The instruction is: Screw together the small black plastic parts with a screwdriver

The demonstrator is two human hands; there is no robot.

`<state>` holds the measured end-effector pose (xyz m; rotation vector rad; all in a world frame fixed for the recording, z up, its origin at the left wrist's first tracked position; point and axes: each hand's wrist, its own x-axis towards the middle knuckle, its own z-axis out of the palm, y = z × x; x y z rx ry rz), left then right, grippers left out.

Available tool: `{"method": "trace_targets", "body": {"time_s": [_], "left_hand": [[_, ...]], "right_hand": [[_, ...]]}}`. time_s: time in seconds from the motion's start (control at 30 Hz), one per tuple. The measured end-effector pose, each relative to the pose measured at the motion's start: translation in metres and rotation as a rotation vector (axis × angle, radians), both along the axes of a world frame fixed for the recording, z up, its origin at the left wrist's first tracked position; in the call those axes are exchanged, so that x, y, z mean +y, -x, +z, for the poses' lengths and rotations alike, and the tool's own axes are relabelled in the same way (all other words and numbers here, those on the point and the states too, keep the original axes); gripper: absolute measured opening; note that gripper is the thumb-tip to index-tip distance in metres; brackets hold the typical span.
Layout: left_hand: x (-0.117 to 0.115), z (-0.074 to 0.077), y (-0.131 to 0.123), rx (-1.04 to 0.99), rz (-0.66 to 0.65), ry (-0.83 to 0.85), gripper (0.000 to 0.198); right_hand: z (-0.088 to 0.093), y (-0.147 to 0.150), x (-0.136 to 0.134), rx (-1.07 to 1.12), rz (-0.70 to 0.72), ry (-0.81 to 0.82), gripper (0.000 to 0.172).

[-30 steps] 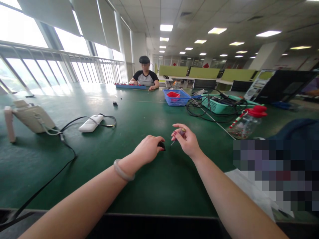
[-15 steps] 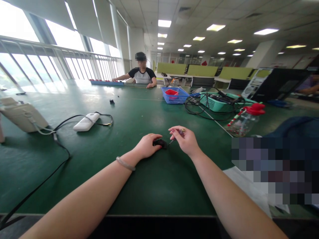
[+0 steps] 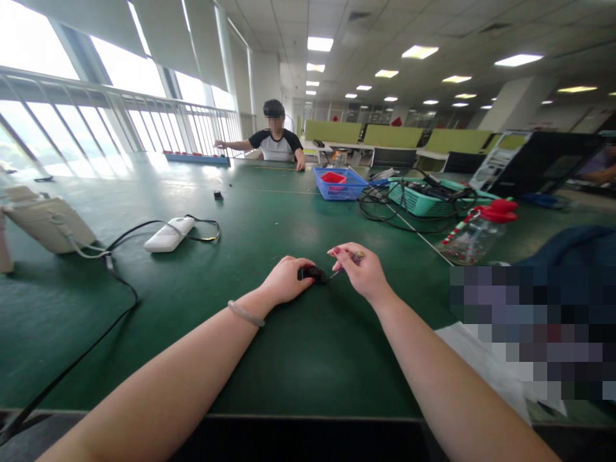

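Observation:
On the green table, my left hand (image 3: 287,280) grips a small black object (image 3: 312,274) between thumb and fingers. It is rounded and dark, too small to make out its kind. My right hand (image 3: 362,273) is closed around a small screwdriver (image 3: 357,257) with a purple and yellowish handle. Its thin shaft points down and left, and the tip is at the right end of the black object; whether it touches cannot be seen. A grey bangle circles my left wrist.
A white power bank (image 3: 169,235) with a black cable lies left, near a beige case (image 3: 52,221). Ahead are a blue basket (image 3: 339,185), a green basket (image 3: 423,200) with cables and a red-lidded bottle (image 3: 476,237). A person (image 3: 279,141) sits opposite beside a long blue tray (image 3: 197,158).
My hands keep the black object and screwdriver almost in place; the view has shifted slightly. Across the table, the long blue tray has slid left and the person's arm has lifted off it.

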<state>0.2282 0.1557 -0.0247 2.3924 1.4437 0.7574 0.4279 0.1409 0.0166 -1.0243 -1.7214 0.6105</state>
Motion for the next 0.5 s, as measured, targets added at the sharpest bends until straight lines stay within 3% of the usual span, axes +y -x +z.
{"method": "trace_targets", "body": {"time_s": [0.27, 0.5], "left_hand": [[-0.0008, 0.0022, 0.0000, -0.006, 0.014, 0.031, 0.038], [-0.0012, 0.0034, -0.0003, -0.009, 0.014, 0.047, 0.037]], "right_hand": [[0.0003, 0.0007, -0.0019, -0.094, -0.011, -0.052, 0.043], [0.0026, -0.0026, -0.0031, -0.363, -0.276, -0.273, 0.053]]}}
